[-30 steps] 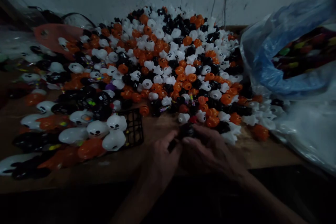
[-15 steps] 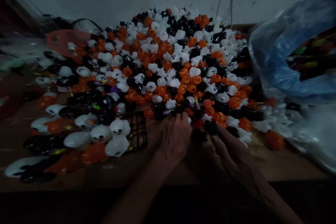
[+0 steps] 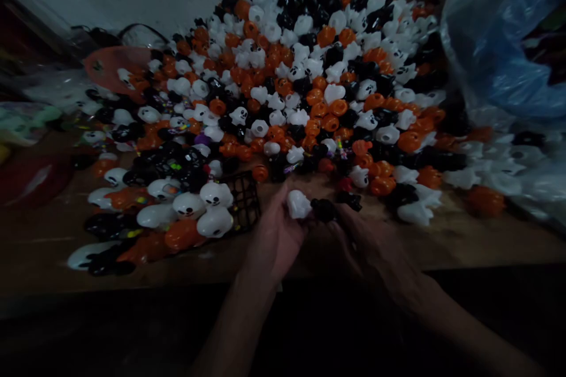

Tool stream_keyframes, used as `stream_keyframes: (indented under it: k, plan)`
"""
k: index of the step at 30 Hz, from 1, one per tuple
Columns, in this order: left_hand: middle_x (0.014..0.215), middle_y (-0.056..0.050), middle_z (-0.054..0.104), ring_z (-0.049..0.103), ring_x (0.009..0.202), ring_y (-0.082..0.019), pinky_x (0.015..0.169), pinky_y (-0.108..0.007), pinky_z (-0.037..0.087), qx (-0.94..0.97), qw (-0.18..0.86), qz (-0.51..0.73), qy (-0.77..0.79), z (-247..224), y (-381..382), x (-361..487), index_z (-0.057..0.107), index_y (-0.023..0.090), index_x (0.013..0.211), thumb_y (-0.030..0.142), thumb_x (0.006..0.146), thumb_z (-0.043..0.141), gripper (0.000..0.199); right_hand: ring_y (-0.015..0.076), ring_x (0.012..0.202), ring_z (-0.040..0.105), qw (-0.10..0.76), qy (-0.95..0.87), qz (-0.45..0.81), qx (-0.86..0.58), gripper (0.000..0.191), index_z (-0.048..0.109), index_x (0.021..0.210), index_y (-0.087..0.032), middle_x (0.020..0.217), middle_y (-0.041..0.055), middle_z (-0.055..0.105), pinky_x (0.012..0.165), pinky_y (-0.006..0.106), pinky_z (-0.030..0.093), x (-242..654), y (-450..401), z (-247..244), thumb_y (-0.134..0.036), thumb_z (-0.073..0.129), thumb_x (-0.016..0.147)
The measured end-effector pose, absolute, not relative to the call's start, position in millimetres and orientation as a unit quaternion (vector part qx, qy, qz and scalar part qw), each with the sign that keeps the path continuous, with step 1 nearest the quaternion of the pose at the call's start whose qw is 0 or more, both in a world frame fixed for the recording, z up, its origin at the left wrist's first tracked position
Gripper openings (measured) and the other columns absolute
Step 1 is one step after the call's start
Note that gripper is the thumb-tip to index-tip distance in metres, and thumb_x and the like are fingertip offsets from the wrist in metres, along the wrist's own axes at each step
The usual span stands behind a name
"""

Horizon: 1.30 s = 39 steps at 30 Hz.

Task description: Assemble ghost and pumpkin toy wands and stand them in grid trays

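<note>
My left hand [image 3: 278,232] is closed round a white plastic ghost piece [image 3: 299,204]. Against its right side sits a black plastic piece [image 3: 323,210], held in the fingers of my right hand [image 3: 369,235]. The two pieces touch or nearly touch; the dim light hides the exact contact. Another small black piece [image 3: 349,200] lies just beyond my right fingers. To the left, a black grid tray [image 3: 247,200] bears joined white, orange and black figures, among them a white round-headed one [image 3: 215,221].
A large heap of white, orange and black pieces [image 3: 274,118] spreads over the wooden table [image 3: 455,244] to the wall. A blue-lined clear plastic bag [image 3: 495,70] stands at right. An orange bowl-like thing [image 3: 117,68] and a red round object [image 3: 35,179] are at left.
Both hands have come back from the heap's edge and closer together. My left hand has turned over and now shows a white ghost piece in it. The camera view has shifted.
</note>
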<state>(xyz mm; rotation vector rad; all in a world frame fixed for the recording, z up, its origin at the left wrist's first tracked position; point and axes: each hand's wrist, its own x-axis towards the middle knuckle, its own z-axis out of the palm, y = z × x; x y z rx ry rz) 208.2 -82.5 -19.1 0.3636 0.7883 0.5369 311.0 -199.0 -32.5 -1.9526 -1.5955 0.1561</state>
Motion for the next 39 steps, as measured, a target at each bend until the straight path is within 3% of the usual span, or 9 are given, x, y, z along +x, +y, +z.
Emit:
stream_keyframes:
  k: [4,7,10,14,19,30,35,39]
  plan:
    - [0.087,-0.009,0.068,0.066,0.075,-0.013,0.07,-0.024,0.055,0.151,0.859,0.288,0.395,-20,-85,206,0.059,0.009,0.083,0.013,0.086,0.051,0.009,0.0141,0.051,0.056,0.267,-0.603,0.045,-0.75,0.017,0.051,0.096,-0.016,0.071,0.003,0.063,0.047,0.026,0.028,307,-202,-27,-0.025,0.037,0.093]
    - [0.092,-0.011,0.068,0.068,0.086,-0.02,0.073,-0.029,0.056,0.113,0.867,0.281,0.396,-20,-87,204,0.056,0.011,0.083,0.02,0.089,0.047,0.014,0.0163,0.052,0.059,0.213,-0.622,0.043,-0.752,0.021,0.054,0.097,-0.016,0.068,0.0028,0.065,0.047,0.026,0.026,304,-205,-28,-0.029,0.038,0.093]
    - [0.092,-0.01,0.069,0.068,0.092,-0.023,0.077,-0.033,0.056,0.085,0.87,0.29,0.391,-19,-91,206,0.053,0.013,0.08,0.023,0.089,0.047,0.014,0.0174,0.053,0.06,0.167,-0.634,0.057,-0.753,0.029,0.053,0.112,-0.017,0.069,0.0024,0.067,0.047,0.027,0.024,302,-206,-33,-0.032,0.039,0.093]
    - [0.079,-0.007,0.069,0.069,0.084,-0.021,0.08,-0.033,0.054,0.084,0.861,0.301,0.402,-19,-97,212,0.054,0.014,0.077,0.021,0.088,0.049,0.014,0.0164,0.053,0.059,0.159,-0.625,0.053,-0.762,0.04,0.046,0.128,-0.017,0.074,0.0047,0.069,0.047,0.026,0.024,302,-203,-37,-0.034,0.036,0.094]
    - [0.072,-0.004,0.067,0.069,0.078,-0.018,0.083,-0.031,0.052,0.12,0.855,0.308,0.4,-20,-101,217,0.057,0.013,0.077,0.019,0.088,0.05,0.014,0.0174,0.051,0.059,0.149,-0.603,0.08,-0.78,0.036,0.053,0.119,-0.017,0.07,0.0046,0.068,0.047,0.027,0.024,302,-198,-33,-0.034,0.037,0.092]
    - [0.086,-0.004,0.068,0.063,0.092,-0.017,0.086,-0.027,0.046,0.319,0.79,0.337,0.4,-32,-125,217,0.063,0.016,0.08,0.035,0.087,0.05,0.024,0.0206,0.053,0.064,0.07,-0.622,0.103,-0.773,0.025,0.055,0.11,-0.02,0.083,0.0045,0.07,0.043,0.029,0.016,296,-185,-30,-0.027,0.041,0.09]
    - [0.089,-0.004,0.065,0.061,0.087,-0.015,0.078,-0.022,0.045,0.413,0.738,0.327,0.421,-25,-121,221,0.063,0.016,0.08,0.034,0.087,0.05,0.023,0.0188,0.055,0.065,0.115,-0.635,0.107,-0.756,0.023,0.054,0.108,-0.017,0.089,0.0072,0.071,0.042,0.026,0.025,296,-179,-29,-0.02,0.044,0.088]
    - [0.088,-0.004,0.065,0.061,0.081,-0.016,0.074,-0.023,0.046,0.522,0.624,0.387,0.434,-16,-109,219,0.061,0.019,0.087,0.03,0.082,0.055,0.013,0.0187,0.06,0.065,0.156,-0.638,0.067,-0.751,0.032,0.054,0.11,-0.017,0.085,0.0065,0.07,0.045,0.024,0.033,313,-191,-28,-0.031,0.057,0.082]
